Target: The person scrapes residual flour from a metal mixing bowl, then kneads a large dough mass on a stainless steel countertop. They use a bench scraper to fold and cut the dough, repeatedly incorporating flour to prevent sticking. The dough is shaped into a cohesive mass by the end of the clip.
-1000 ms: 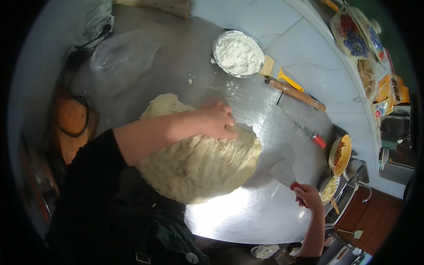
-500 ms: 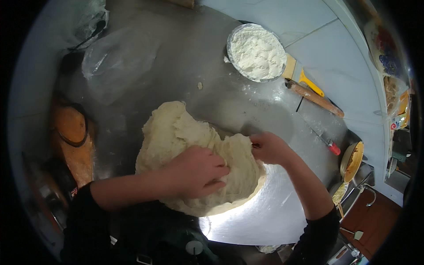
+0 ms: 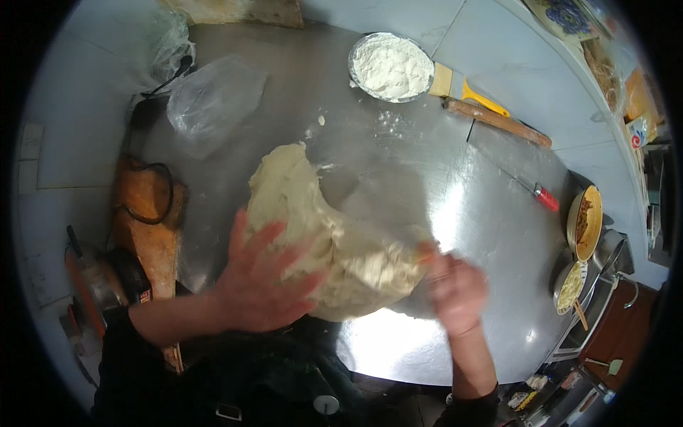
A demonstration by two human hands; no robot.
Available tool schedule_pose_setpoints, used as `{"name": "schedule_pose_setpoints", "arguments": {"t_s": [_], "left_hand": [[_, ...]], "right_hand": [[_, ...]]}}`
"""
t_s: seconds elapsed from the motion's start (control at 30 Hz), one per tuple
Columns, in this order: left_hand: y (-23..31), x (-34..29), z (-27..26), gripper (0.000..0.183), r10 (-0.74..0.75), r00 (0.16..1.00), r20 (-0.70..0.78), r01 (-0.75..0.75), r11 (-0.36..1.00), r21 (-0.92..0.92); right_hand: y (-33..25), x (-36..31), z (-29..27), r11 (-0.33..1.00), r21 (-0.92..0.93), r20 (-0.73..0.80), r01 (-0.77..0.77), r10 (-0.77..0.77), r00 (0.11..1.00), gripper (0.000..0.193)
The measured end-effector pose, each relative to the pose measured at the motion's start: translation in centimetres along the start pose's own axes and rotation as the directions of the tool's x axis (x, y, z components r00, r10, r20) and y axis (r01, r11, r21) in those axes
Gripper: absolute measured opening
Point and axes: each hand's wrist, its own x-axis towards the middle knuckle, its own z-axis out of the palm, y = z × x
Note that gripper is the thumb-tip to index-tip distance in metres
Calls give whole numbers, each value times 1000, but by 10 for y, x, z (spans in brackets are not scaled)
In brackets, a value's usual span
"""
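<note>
A large lump of pale dough (image 3: 356,281) lies in a curved shape on the metal worktop, with a smooth lobe at its far left and a crumpled, blurred right part. My left hand (image 3: 267,274) rests against the dough's left side, its fingers spread wide. At the dough's right end is my right hand (image 3: 459,288), curled and smeared by motion. An orange-red spot shows at its fingertips, too blurred to make out, and whatever lies inside the fingers is hidden.
At the back stands a bowl of flour (image 3: 393,67). Beside it lie a yellow-handled brush (image 3: 484,98), a rolling pin (image 3: 498,122) and a red-handled knife (image 3: 546,198). Bowls of food (image 3: 585,224) line the right edge. A plastic bag (image 3: 213,99) and wooden board (image 3: 146,220) are on the left.
My left hand has moved left off the dough's middle, fingers now spread. My right hand has shifted nearer and slightly right. The raised right flap of dough has sunk lower. The view has shifted.
</note>
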Motion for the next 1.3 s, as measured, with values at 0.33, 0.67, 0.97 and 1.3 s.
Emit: {"name": "schedule_pose_setpoints", "arguments": {"t_s": [0.33, 0.67, 0.97, 1.3], "left_hand": [[20, 107, 97, 61, 67, 616, 785, 332, 882, -335], [34, 1, 75, 64, 287, 868, 407, -183, 944, -275], [33, -87, 81, 46, 290, 933, 212, -267, 955, -133], [45, -48, 20, 47, 204, 977, 63, -191, 967, -170]], "right_hand": [[92, -105, -72, 3, 213, 806, -977, 564, 177, 29], [75, -28, -4, 400, -75, 978, -914, 208, 10, 33], [-25, 49, 46, 719, 384, 862, -579, -54, 504, 20], [-61, -26, -24, 983, 181, 314, -26, -33, 949, 39]]}}
